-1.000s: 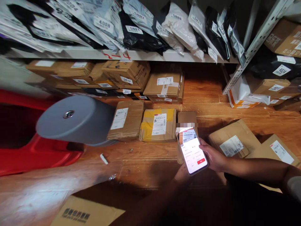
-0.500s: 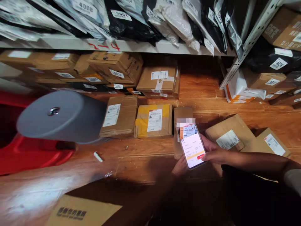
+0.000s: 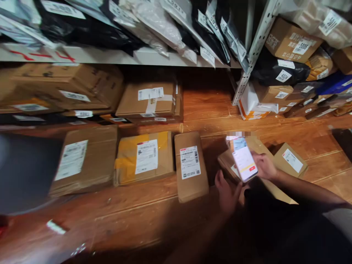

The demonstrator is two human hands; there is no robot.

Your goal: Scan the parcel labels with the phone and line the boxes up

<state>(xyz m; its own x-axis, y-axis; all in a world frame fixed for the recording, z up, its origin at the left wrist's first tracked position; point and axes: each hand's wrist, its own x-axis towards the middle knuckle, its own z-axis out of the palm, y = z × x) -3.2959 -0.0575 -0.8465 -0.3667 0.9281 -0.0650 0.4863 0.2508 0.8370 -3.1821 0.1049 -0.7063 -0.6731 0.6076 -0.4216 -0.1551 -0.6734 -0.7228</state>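
Note:
My right hand (image 3: 264,165) grips a smartphone (image 3: 244,163) along its right side, its lit screen facing up with a red button near the bottom. Beside the phone's lower end is my left hand (image 3: 227,192), fingers spread; it is dim, and whether a fingertip touches the phone I cannot tell. Under the phone lies a cardboard box (image 3: 225,161), partly covered by it and my hands. To the left, a narrow cardboard box (image 3: 191,190) with a white shipping label rests on the wooden floor, alongside a yellow-taped box (image 3: 125,168) and a wider brown box (image 3: 101,157).
A shelf (image 3: 165,60) of bagged parcels runs above stacked cartons (image 3: 128,104). A perforated metal post (image 3: 255,47) stands at right, with more parcels (image 3: 280,75) behind it. Another labelled box (image 3: 302,170) sits right of my hands. A blurred grey object (image 3: 24,168) stands at left.
The view has swung right and closer to the boxes. The phone has moved from over the narrow box to the box on its right, uncovering the narrow box's label. My left hand's fingers now show spread.

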